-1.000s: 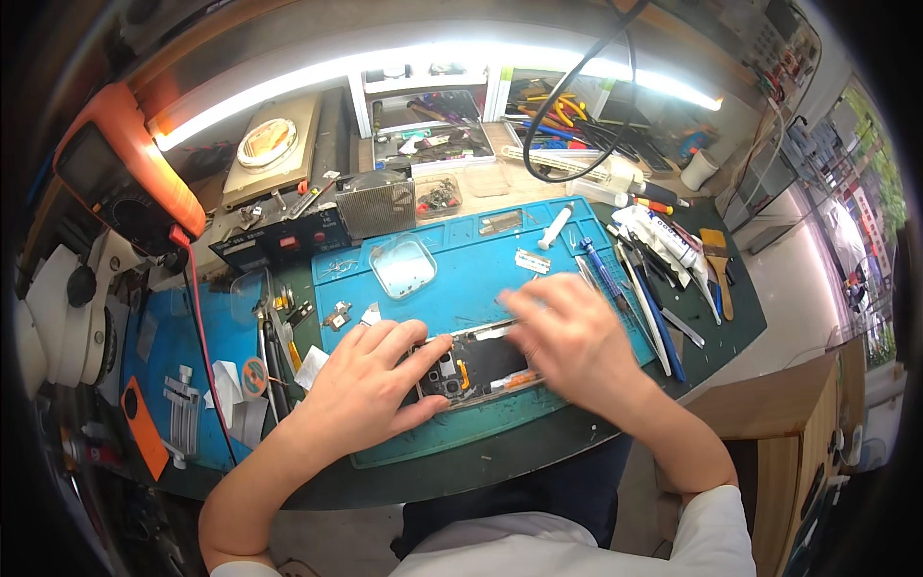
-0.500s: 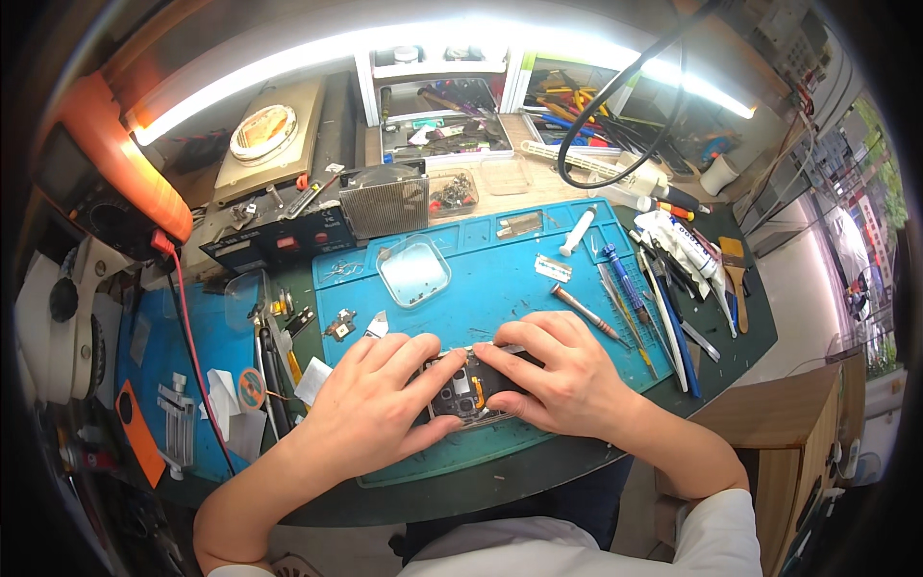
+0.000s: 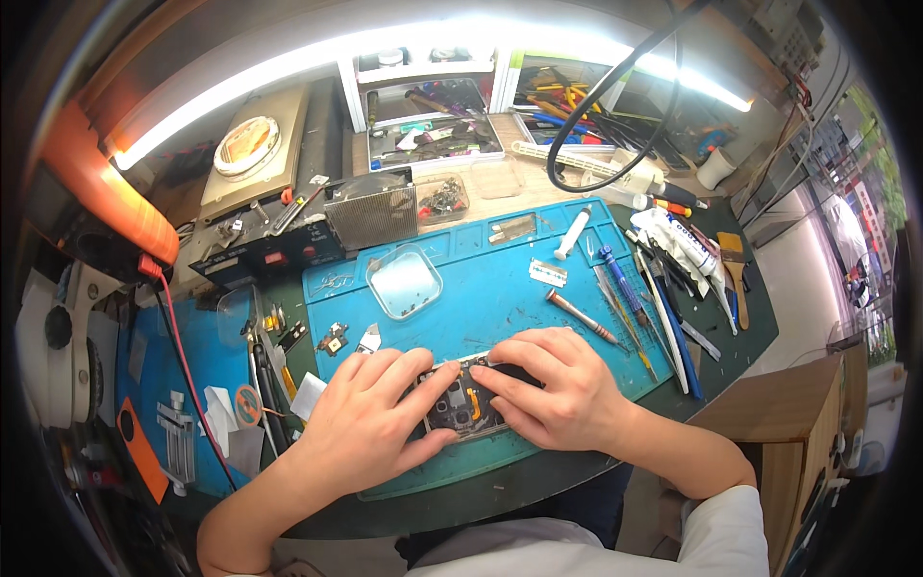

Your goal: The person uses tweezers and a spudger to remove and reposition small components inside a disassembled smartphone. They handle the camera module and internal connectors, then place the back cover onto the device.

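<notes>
The left hand [image 3: 370, 409] is partly spread, with thumb and forefinger bracketing the opened device [image 3: 447, 415] across its opposite long edges and holding it at its left end. The right hand [image 3: 567, 394] is half curled over the device's right portion, its forefinger extended to the upper edge; whether it pinches any small part cannot be told. The device lies on the blue mat [image 3: 461, 298] near the front edge of the table [image 3: 750, 337], its orange flex strip [image 3: 474, 402] exposed between the hands. Compared with the frame one second earlier, the right hand has moved inward from the device's far end and now covers it; both hands are therefore probably committed to the exposed section. Relative to the half-second frame, hand placement is nearly unchanged. The screwdriver [image 3: 584, 318], not visible in the first frame, lies unheld beyond the right hand. Farther out, the razor blade [image 3: 548, 272] and syringe [image 3: 574, 234] remain in place.
</notes>
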A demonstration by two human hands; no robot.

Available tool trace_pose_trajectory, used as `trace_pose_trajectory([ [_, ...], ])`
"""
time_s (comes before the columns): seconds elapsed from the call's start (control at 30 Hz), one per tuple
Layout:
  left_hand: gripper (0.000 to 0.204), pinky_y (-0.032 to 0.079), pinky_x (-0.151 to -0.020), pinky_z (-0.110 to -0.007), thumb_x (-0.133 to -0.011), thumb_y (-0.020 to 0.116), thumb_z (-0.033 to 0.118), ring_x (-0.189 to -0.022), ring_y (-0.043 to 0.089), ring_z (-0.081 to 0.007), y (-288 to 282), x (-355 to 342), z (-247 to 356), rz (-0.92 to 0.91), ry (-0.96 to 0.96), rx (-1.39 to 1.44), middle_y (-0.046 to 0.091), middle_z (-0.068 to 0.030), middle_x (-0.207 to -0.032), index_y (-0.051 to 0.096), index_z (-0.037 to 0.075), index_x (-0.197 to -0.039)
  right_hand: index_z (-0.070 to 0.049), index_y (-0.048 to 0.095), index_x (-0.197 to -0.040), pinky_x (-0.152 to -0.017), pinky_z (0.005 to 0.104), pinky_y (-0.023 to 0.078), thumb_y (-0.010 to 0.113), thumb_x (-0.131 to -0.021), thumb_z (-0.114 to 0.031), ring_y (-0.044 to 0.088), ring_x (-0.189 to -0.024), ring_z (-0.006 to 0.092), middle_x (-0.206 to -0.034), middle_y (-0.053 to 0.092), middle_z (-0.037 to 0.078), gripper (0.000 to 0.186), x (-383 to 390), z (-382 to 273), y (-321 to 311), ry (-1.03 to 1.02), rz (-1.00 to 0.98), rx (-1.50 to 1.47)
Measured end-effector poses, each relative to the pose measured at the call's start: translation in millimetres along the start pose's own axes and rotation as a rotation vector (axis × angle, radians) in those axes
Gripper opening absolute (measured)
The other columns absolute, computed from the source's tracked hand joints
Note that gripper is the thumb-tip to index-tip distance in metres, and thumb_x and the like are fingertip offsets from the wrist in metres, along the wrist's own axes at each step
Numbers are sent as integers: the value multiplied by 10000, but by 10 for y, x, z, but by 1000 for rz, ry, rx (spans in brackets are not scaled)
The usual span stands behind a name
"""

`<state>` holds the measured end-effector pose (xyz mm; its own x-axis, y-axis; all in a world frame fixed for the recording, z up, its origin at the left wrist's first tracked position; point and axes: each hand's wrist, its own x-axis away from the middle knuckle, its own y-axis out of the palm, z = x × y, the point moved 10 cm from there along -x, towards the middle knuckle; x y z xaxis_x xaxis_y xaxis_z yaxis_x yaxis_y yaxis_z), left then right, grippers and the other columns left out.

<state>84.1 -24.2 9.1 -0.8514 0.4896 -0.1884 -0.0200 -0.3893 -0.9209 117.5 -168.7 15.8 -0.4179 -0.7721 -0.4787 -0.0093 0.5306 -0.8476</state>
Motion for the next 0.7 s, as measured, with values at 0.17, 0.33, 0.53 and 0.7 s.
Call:
trace_pose_trajectory([
  [0.17, 715, 465, -1001, -461, -808, 909, 345, -1154, 590, -301, 9, 7, 1, -3, 5, -14, 602, -75, -1282, 680, 108, -1443, -37, 780, -1219, -919, 430, 549, 830, -864, -194, 686, -1106, 274, -1211, 693, 81, 391, -4, 19, -16, 31, -10, -46],
  [0.33, 736, 462, -967, -449, -803, 904, 398, -1123, 574, -289, 44, -27, -37, -38, 2, -13, 601, -70, -1273, 687, 149, -1461, -18, 776, -1212, -919, 432, 547, 826, -851, -162, 689, -1097, 269, -1207, 697, 82, 392, -37, 44, -7, 53, -49, -81],
  [0.53, 756, 470, -971, -446, -816, 895, 425, -1133, 573, -284, 74, -56, -47, -110, 2, -23, 600, -79, -1299, 680, 184, -1500, -12, 783, -1176, -922, 416, 547, 813, -831, -141, 692, -1089, 250, -1191, 697, 76, 369, -47, 63, -2, 50, -30, -90],
  [0.7, 749, 478, -957, -431, -831, 884, 433, -1124, 589, -271, 57, -59, -16, -123, -1, -52, 599, -83, -1302, 673, 174, -1501, -18, 788, -1156, -949, 403, 551, 792, -818, -143, 701, -1093, 231, -1181, 700, 73, 360, -68, 42, 8, 31, -37, -60],
])
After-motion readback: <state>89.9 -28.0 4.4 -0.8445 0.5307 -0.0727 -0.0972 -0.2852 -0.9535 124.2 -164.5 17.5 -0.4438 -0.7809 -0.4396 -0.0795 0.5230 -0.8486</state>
